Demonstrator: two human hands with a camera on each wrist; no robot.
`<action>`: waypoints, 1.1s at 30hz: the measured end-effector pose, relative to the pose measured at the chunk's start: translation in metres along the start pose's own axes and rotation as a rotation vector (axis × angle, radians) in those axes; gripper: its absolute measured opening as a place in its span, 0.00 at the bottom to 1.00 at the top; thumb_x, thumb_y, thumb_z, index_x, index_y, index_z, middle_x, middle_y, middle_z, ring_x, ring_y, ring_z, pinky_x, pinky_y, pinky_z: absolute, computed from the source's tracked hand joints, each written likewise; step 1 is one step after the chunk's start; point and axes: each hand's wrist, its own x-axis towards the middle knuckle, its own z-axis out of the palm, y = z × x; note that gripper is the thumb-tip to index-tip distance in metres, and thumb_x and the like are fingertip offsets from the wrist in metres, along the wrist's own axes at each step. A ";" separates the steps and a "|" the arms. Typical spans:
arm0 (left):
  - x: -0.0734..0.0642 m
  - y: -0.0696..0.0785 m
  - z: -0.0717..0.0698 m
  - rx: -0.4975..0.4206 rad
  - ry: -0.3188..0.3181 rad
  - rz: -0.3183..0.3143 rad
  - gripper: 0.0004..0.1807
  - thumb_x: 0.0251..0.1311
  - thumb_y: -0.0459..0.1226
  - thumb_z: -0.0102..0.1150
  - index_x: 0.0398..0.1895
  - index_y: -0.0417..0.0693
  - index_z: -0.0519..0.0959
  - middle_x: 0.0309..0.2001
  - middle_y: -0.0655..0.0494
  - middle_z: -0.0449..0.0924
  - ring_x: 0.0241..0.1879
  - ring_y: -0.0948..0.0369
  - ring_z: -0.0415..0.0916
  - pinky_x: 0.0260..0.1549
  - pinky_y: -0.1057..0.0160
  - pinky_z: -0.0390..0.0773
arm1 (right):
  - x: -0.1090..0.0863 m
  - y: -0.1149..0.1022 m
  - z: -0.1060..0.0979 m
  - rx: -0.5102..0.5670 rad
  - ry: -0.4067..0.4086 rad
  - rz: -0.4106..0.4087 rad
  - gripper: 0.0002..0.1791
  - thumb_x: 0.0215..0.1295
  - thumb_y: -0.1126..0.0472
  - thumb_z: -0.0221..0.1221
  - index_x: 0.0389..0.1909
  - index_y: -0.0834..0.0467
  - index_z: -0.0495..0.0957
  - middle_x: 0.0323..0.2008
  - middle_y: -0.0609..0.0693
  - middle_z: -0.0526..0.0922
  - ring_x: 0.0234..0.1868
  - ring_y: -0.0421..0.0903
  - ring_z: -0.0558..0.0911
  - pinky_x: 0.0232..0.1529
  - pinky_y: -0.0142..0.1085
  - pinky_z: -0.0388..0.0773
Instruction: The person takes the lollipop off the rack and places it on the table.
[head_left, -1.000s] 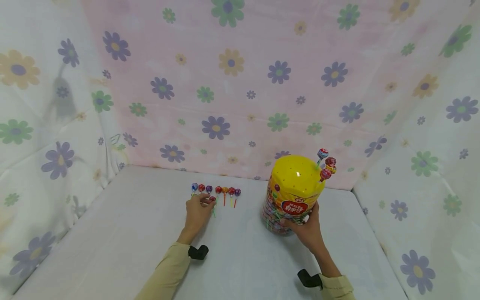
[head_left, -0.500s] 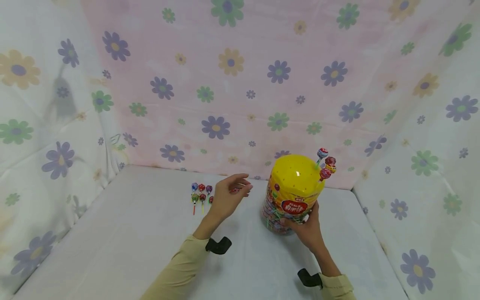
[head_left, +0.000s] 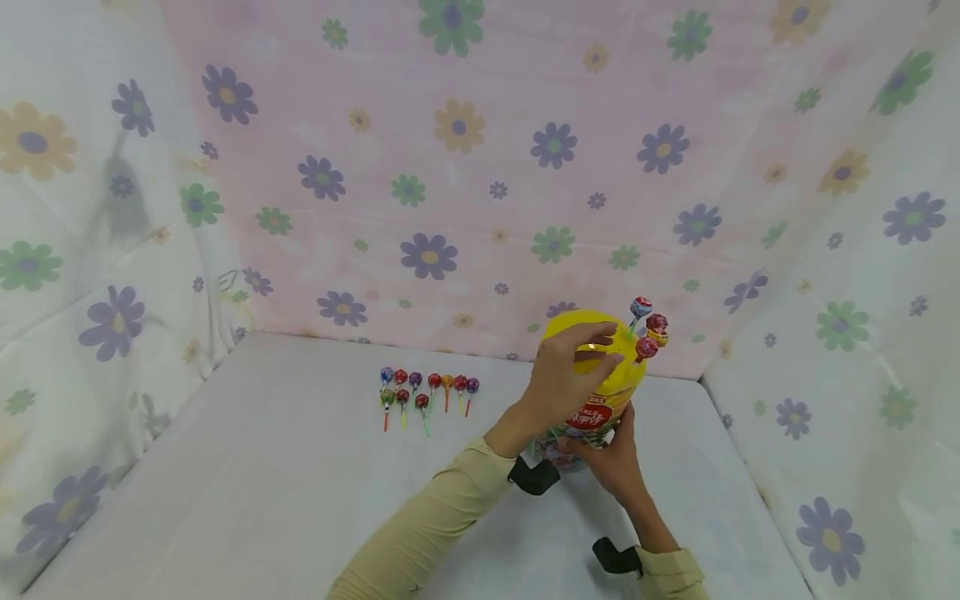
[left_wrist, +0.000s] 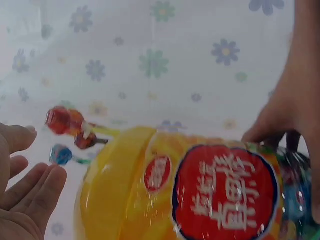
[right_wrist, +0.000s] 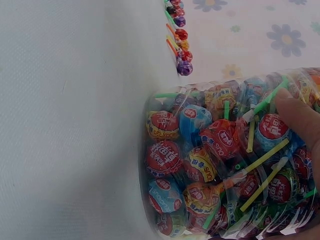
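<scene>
My right hand grips the lower side of a clear jar of lollipops with a yellow lid, tilted on the table. In the right wrist view, wrapped lollipops fill the jar beneath the thumb. Several lollipops stand stick-down in the lid's right edge. My left hand is over the lid, its fingers spread loosely and nothing between them. The left wrist view shows its fingertips just short of the lid's blue and red lollipops. Part of the lid is hidden behind this hand.
Two rows of lollipops lie on the white table left of the jar: a longer back row and a shorter front row. Flowered cloth walls the back and both sides.
My left hand has let go of a green-stick lollipop in the front row and moved right, over to the jar's lid. The right hand and the jar have stayed put.
</scene>
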 end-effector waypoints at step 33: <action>0.013 0.007 0.027 -0.071 0.077 -0.015 0.18 0.67 0.31 0.64 0.60 0.41 0.78 0.49 0.45 0.86 0.46 0.57 0.85 0.43 0.73 0.84 | 0.001 -0.002 -0.001 -0.041 0.001 0.012 0.62 0.56 0.52 0.76 0.79 0.49 0.38 0.71 0.59 0.60 0.71 0.59 0.65 0.73 0.61 0.62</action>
